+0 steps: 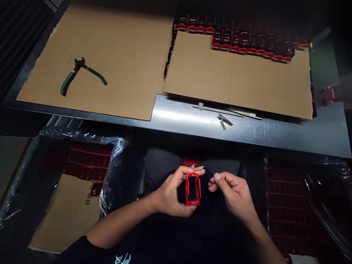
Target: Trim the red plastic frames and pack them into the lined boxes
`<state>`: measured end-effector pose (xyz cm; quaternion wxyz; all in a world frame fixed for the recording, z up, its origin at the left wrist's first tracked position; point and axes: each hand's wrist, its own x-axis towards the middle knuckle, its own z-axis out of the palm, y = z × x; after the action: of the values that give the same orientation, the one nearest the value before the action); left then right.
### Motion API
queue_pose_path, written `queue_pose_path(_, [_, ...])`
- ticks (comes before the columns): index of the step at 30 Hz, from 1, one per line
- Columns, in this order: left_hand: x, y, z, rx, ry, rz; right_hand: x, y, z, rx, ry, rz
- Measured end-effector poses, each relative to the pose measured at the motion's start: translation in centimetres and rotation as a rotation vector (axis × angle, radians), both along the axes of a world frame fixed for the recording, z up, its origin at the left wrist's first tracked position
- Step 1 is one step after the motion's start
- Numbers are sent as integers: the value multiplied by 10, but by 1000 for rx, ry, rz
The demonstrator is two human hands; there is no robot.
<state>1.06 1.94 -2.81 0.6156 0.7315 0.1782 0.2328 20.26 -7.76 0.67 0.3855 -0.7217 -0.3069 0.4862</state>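
- left hand (pixel 172 190): half open in a c-shape, gripping a red frame (pixel 187 189) by its ends, fingers at the far end, thumb at the near one.
- right hand (pixel 235 187): thumb tip brought against the curled forefinger; cannot tell whether anything small is pinched there.
- key relation: frame sits between the two hands, in front of the body. left hand is the nearer one, in contact; right fingertips are near, to the frame's right, not touching it.
- frame's long axis: runs roughly away from the body, across the line between the hands. a face with a long dark middle is turned up to the camera.
- left box (pixel 114 154): lined with clear plastic; rows of red pieces (pixel 88 161) at the far end, a cardboard sheet (pixel 63 216) nearer, one dark red piece (pixel 96 188) at the sheet's right edge.
- right box (pixel 267 198): also plastic-lined, dim; rows of dark red pieces (pixel 287 205) inside.
- beyond, on the metal surface (pixel 176 117): small metal bits (pixel 227 119), a thin stick (pixel 214 109), spread pliers (pixel 79 63) with green handles on the left cardboard (pixel 123 55), black-and-red frames (pixel 253 42) lined up on the right cardboard (pixel 247 79).
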Motion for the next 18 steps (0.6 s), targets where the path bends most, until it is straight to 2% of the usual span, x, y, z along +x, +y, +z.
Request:
queue_pose_path(5, [1, -2, 1, -22, -2, -6, -5, 0, -3, 20, 475, 198])
queue_pose_path(7, [2, -2, 4, -25, -10, -5, -8, 1, -2, 37, 594, 224])
queue_pose_path(13, [4, -3, 8, 0, 27, 9, -11, 1, -4, 23, 661, 210])
queue_pose_path(18, [3, -1, 11, 82, 108, 7, -11, 0, -6, 11, 689, 196])
